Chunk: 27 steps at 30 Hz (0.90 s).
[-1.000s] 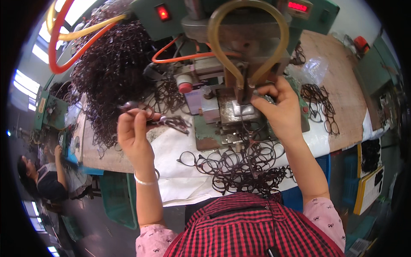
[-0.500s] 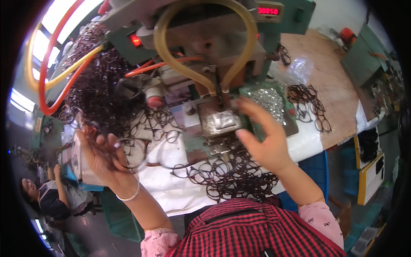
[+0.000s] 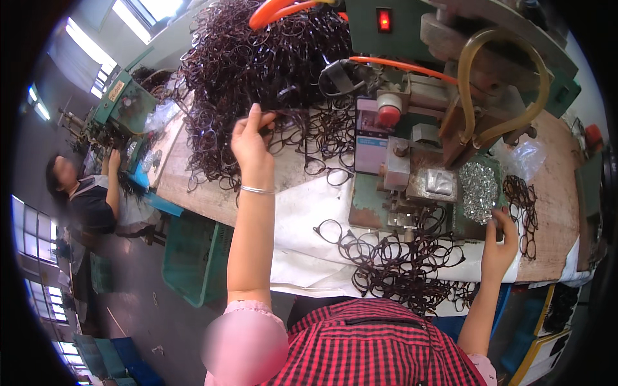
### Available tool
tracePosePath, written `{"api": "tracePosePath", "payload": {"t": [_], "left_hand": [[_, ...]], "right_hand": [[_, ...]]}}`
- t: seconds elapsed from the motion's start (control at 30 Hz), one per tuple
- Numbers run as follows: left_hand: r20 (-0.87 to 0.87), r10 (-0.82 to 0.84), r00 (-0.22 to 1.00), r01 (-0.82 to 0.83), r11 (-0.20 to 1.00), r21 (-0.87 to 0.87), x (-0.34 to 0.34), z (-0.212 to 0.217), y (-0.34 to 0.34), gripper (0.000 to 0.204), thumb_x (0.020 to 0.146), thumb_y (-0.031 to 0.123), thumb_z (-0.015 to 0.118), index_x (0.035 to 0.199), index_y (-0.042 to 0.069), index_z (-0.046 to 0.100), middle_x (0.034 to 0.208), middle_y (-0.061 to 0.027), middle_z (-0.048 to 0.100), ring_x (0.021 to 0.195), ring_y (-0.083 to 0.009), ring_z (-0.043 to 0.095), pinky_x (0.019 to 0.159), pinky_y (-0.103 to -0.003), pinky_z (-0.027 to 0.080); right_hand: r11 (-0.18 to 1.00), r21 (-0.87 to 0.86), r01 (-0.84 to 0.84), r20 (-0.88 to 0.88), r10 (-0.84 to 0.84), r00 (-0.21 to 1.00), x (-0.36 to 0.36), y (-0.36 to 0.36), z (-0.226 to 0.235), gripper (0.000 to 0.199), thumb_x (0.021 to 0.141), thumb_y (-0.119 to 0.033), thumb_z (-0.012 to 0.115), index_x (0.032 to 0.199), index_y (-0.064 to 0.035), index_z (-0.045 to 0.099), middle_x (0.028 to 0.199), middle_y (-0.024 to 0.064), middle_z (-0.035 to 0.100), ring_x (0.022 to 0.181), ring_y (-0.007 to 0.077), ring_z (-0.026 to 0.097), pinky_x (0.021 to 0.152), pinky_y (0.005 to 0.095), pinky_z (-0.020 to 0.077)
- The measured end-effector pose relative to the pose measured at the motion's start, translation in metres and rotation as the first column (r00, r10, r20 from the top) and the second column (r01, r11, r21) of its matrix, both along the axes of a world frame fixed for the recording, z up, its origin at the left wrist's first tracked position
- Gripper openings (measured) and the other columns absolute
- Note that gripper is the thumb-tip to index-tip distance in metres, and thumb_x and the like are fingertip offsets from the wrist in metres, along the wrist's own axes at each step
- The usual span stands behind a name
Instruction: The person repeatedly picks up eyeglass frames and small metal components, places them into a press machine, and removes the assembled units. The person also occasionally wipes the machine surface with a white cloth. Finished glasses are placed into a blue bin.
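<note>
Left hand (image 3: 252, 143) has its fingers pinched on one eyeglass frame (image 3: 293, 125) from the pile (image 3: 257, 58). Looks light, springy, tangle-prone, so grab the rim. Right hand (image 3: 501, 241) fingers: can't tell.

Left hand (image 3: 252, 143) pinching eyeglass frame (image 3: 291, 118) (dark wire); right hand (image 3: 501, 239) beside green machine (image 3: 412, 161)

Left arm stretches far forward, left hand (image 3: 252, 143) pinched shut; right hand (image 3: 503, 239) raised near, fingers curled.

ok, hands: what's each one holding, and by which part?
Left hand pinches a dark eyeglass frame at its end, by the big pile. Right hand sits at the tray of small metal parts; its hold cannot be told.
</note>
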<state>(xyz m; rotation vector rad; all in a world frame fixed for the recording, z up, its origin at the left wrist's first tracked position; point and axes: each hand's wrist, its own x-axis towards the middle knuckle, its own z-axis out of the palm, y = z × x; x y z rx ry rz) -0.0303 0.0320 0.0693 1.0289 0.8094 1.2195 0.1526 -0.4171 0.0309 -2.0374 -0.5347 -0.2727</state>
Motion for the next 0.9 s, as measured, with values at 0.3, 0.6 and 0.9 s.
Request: {"api": "tracePosePath", "payload": {"t": [0.3, 0.6, 0.9], "left_hand": [[0.310, -0.080, 0.947, 0.093, 0.995, -0.027, -0.004, 0.042, -0.061, 0.017, 0.098, 0.022, 0.064, 0.094, 0.006, 0.056, 0.095, -0.0079, 0.069, 0.082, -0.0208, 0.065, 0.084, -0.040, 0.053], [-0.214, -0.293, 0.932, 0.314, 0.354, 0.881, -0.017, 0.048, -0.196, 0.012, 0.084, -0.002, 0.069, 0.085, -0.001, 0.057, 0.097, -0.0215, 0.067, 0.084, -0.0288, 0.069, 0.085, -0.046, 0.059], [-0.361, -0.230, 0.904, 0.320, -0.197, 0.927, 0.050, 0.015, -0.229, 0.024, 0.076, 0.007, 0.078, 0.080, 0.003, 0.055, 0.102, -0.0123, 0.067, 0.094, -0.0299, 0.070, 0.078, -0.041, 0.061]], "right_hand": [[0.617, -0.131, -0.776, 0.308, 0.769, 0.560, -0.104, 0.085, 0.120, 0.034, 0.073, -0.005, 0.075, 0.106, -0.0085, 0.072, 0.103, 0.0110, 0.069, 0.096, 0.0299, 0.066, 0.086, 0.0414, 0.0533], [0.851, -0.510, 0.121, 0.294, 0.041, 0.955, -0.012, -0.002, 0.030, 0.031, 0.075, -0.011, 0.076, 0.103, -0.0002, 0.066, 0.095, 0.0162, 0.062, 0.094, 0.0354, 0.057, 0.083, 0.0452, 0.0457], [0.936, -0.321, 0.144, 0.393, -0.007, 0.920, 0.021, 0.029, -0.014, 0.013, 0.074, -0.009, 0.074, 0.084, -0.0067, 0.067, 0.085, 0.0098, 0.060, 0.087, 0.0324, 0.057, 0.075, 0.0423, 0.0467]]}}
